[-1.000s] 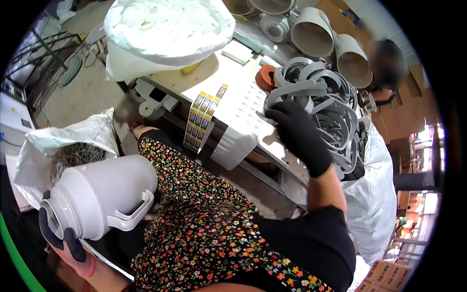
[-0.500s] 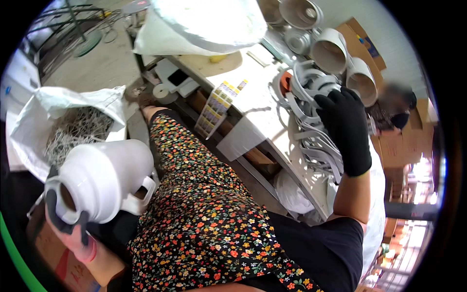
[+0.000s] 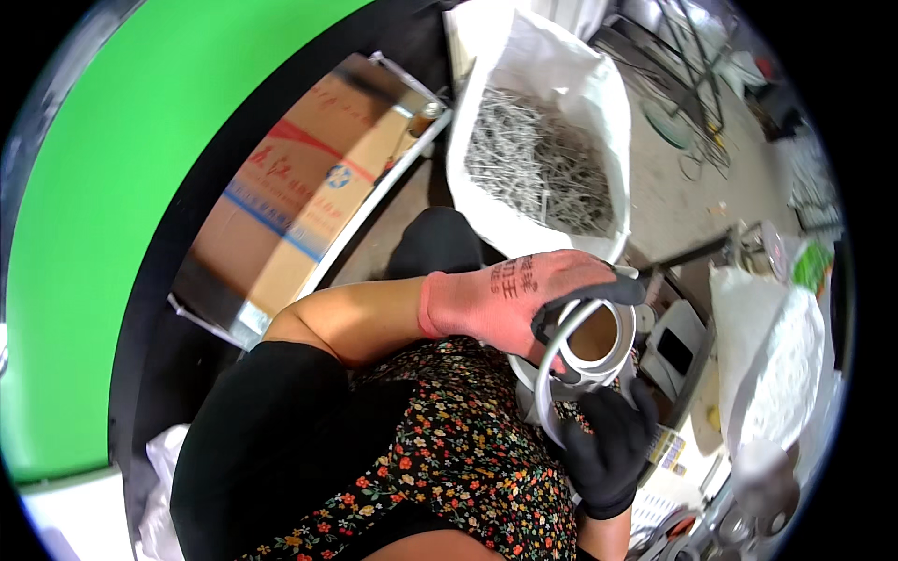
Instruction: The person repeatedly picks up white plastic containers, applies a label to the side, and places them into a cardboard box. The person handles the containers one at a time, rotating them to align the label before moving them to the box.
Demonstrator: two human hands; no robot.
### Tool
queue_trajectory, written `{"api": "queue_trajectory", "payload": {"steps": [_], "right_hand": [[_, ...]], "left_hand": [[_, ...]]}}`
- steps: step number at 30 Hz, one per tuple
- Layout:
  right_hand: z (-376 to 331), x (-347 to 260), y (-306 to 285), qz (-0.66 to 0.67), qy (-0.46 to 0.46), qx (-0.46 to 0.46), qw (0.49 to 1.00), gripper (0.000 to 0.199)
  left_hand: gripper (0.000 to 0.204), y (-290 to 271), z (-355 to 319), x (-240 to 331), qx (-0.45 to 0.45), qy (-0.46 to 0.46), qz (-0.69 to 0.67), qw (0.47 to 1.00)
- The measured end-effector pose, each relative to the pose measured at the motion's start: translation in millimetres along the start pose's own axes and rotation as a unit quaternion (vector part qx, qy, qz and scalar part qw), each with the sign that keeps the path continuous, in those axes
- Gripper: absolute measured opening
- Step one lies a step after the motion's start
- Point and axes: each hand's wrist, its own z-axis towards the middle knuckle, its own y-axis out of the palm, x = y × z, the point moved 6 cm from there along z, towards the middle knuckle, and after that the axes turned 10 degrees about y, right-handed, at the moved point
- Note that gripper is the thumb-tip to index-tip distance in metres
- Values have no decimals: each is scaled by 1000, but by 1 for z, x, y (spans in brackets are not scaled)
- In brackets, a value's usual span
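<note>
A white plastic jug-like container (image 3: 599, 372) is held in front of my lap, its round opening facing up toward me. My left hand (image 3: 524, 299), in a pink glove with dark fingertips, is closed around its neck. My right hand (image 3: 608, 439), in a black glove, is closed on the lower end of a white curved band handle (image 3: 543, 383). That band arches over the side of the neck, close to my left fingers. Whether it is seated on the container cannot be seen. The container's lower body is mostly hidden by my hands and the floral apron.
An open white sack (image 3: 613, 103) of thin grey plastic pieces stands ahead. To the left are a cardboard box (image 3: 290, 196) and a large green surface (image 3: 112, 215). A worktable with a full white sack (image 3: 776, 355) and a pale device (image 3: 669, 346) lies right.
My view has swung left. My right hand has left the pile of curved handles on the table and come to the container with one. The container is now tilted opening-up before my lap.
</note>
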Motion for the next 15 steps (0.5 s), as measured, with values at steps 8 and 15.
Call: {"api": "queue_trajectory", "payload": {"steps": [8, 15], "right_hand": [[-69, 125, 51, 302, 384, 125, 864, 38], [-27, 163, 16, 670, 337, 410, 519, 55]], "left_hand": [[100, -8, -5, 12, 66, -102, -123, 985], [113, -22, -21, 25, 170, -318, -267, 894]]}}
